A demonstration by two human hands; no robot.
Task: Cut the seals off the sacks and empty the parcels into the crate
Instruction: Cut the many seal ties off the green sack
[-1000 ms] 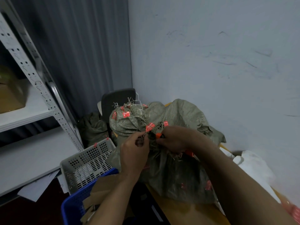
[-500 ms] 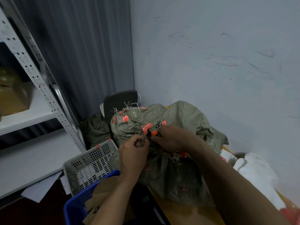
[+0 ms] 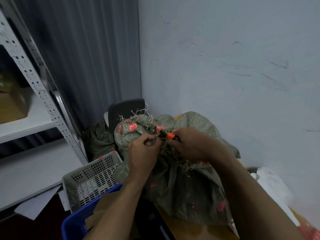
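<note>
The green sack [image 3: 181, 184] slumps on the counter [image 3: 190, 229] against the wall, just beside the white crate [image 3: 90, 179] and the blue crate [image 3: 76, 222]. The step in hand looks like cutting a seal at the gathered neck. The left hand [image 3: 144, 153] has its fingers pinched on the frayed neck; the right hand [image 3: 192, 146] is closed around orange-handled cutters [image 3: 168, 135]. Next, the blades must close on the seal alone. The blade tips and that seal are hidden among the threads.

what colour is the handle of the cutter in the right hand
Orange, with a dark part beside it; the cutter shows only in the head view, held by the right hand.
</note>
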